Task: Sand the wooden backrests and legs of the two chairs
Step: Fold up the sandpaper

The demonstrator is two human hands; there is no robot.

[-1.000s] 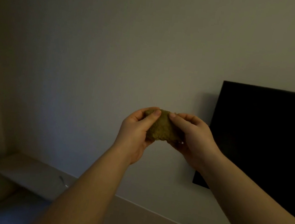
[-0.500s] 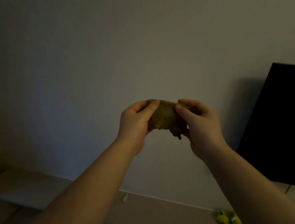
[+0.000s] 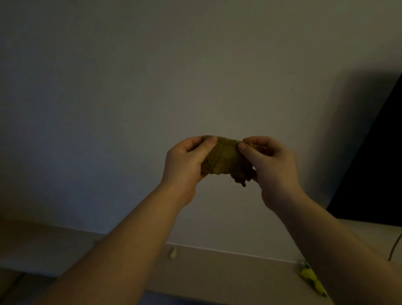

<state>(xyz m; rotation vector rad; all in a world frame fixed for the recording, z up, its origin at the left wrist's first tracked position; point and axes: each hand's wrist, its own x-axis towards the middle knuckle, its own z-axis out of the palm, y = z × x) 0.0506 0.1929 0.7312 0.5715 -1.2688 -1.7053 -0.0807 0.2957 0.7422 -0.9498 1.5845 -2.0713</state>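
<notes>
At frame centre, our left hand (image 3: 185, 161) and right hand (image 3: 272, 169) each pinch the brownish-green sanding pad (image 3: 226, 159) between thumb and fingers.

Sanding pad (image 3: 224, 158): olive-brown, rough fuzzy texture, worn, ragged at lower right corner. Held up in mid-air in front of wall, bowed into arch, top edge curved. Left hand (image 3: 186, 162) pinches left end, right hand (image 3: 272, 169) pinches right end. Room pretty dim.
</notes>
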